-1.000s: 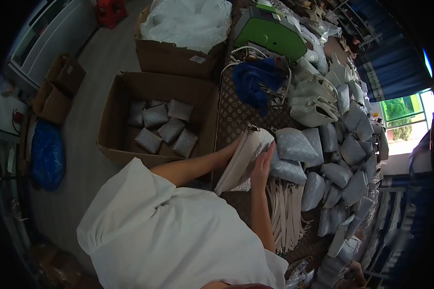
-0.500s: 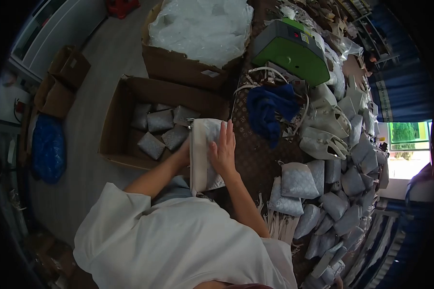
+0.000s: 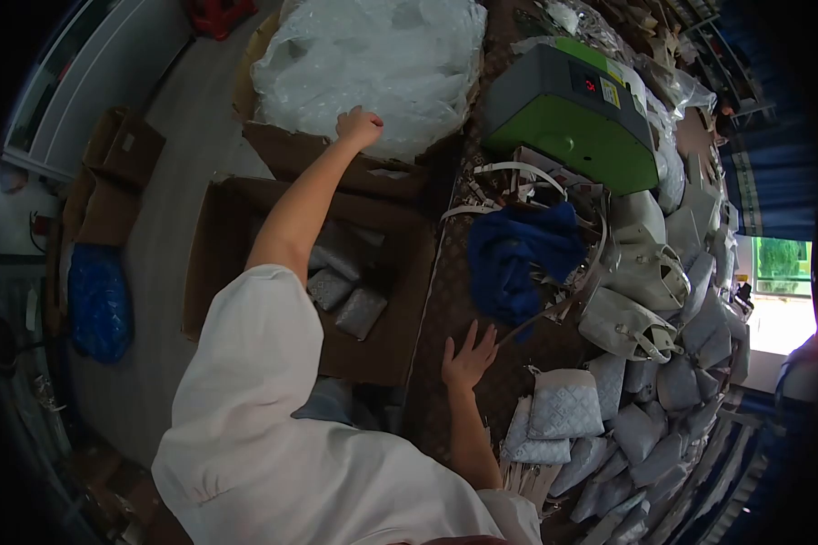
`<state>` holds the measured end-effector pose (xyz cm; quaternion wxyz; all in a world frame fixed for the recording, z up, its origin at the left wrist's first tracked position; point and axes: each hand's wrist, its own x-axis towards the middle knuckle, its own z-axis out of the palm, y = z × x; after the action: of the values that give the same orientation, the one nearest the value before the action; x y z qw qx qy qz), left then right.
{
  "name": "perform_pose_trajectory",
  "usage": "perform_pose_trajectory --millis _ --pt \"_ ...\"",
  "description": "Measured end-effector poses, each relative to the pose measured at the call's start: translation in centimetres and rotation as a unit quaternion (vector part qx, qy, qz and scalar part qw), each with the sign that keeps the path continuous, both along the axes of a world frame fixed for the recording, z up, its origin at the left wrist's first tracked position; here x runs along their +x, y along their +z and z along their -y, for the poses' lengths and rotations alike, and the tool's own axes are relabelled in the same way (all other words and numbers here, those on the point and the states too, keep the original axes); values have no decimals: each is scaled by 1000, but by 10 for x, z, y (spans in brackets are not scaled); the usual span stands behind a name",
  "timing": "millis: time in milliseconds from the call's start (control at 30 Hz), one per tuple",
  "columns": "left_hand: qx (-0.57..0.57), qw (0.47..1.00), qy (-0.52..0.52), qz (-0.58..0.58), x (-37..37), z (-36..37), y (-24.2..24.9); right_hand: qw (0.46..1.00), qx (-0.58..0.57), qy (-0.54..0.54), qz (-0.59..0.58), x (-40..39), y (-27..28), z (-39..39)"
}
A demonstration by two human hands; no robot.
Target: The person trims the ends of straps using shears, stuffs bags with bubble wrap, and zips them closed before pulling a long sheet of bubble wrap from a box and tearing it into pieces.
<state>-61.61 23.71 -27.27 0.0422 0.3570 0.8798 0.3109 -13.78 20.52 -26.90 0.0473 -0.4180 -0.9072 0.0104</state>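
Note:
My left hand (image 3: 359, 129) is stretched far forward over the heap of clear plastic bags (image 3: 364, 64) in the upper carton. Its fingers are curled, and whether they pinch any plastic I cannot make out. On the brown patterned tabletop (image 3: 432, 400), my right hand (image 3: 468, 357) lies with fingers spread, holding nothing, just short of a crumpled blue cloth (image 3: 523, 259). Below my left arm stands an open cardboard box (image 3: 382, 359) with several silvery-grey wrapped pouches (image 3: 362, 312) in it; the forearm hides part of them.
A green and grey machine (image 3: 568, 118) with a red display stands at the back of the table. Pale handbags (image 3: 627, 322) and many grey quilted pouches (image 3: 565, 404) are piled along the right. A blue plastic sack (image 3: 100, 300) sits on the floor at left.
The pale bag held between both hands is gone from them. My left hand has moved forward to the plastic heap; my right has come down onto the table. The view has shifted slightly.

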Motion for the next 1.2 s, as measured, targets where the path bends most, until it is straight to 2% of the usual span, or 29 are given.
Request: perform_pose_trajectory --millis 67,100,167,233,300,367,433,500,533,567,600,633,667,700,733,767,800,900,933,1000,1033,1100,1133,1167,1200 --pt "-107 977 116 -144 11 -23 -17 1000 -7 -11 2 -1 -1 0" --pt "-111 978 104 -141 6 -30 -28 1000 -9 -10 -1 0 0 -1" --pt "-5 993 84 82 -14 -34 -48 1000 -22 -22 3 0 4 0" --pt "164 975 143 35 3 -25 -17 999 -31 -30 -1 -1 3 -1" --pt "353 928 120 -21 22 -11 36 999 -26 -22 -20 -1 3 -1" --pt "436 889 80 -113 60 13 109 999 -19 -24 -25 -3 2 -2" --pt "443 888 53 -113 112 37 150 999 -7 -20 -27 2 1 -2" --pt "419 884 -118 -173 179 54 163 999 8 -16 -42 6 -7 -1" --pt "438 854 -248 -128 214 61 161 999 10 -18 -41 8 -17 6" --pt "401 852 -336 -33 256 74 163 954 235 -62 173 13 -35 12" --pt "370 823 -431 15 292 86 151 813 438 -100 370 19 -52 15" --pt "370 792 -478 87 327 99 138 590 594 -130 531 25 -58 19" --pt "359 771 -497 173 351 116 135 588 591 -134 535 22 -43 25" --pt "341 742 -515 261 370 131 133 479 631 -100 602 56 -20 38" --pt "338 734 -524 269 385 142 133 361 656 -60 661 90 6 32" --pt "263 687 -548 398 399 153 133 238 666 -15 707 146 34 86" --pt "178 624 -559 515 411 163 133 112 662 33 740 161 56 80" --pt "183 569 -636 489 438 167 127 -267 592 179 739 179 115 77" --pt "180 565 -640 488 448 168 126 -267 587 179 743 188 128 84" --pt "161 482 -736 447 465 173 129 -591 538 138 585 203 146 100" --pt "158 480 -739 446 470 176 134 -589 535 138 589 214 154 107" --pt "230 431 -763 424 478 178 149 -620 350 314 628 245 167 122" --pt "256 476 -720 436 472 173 167 -618 344 315 633 266 170 128" --pt "280 518 -674 447 463 165 181 -546 326 339 694 290 172 136" --pt "284 601 -611 431 452 158 182 -469 304 359 748 306 172 145"
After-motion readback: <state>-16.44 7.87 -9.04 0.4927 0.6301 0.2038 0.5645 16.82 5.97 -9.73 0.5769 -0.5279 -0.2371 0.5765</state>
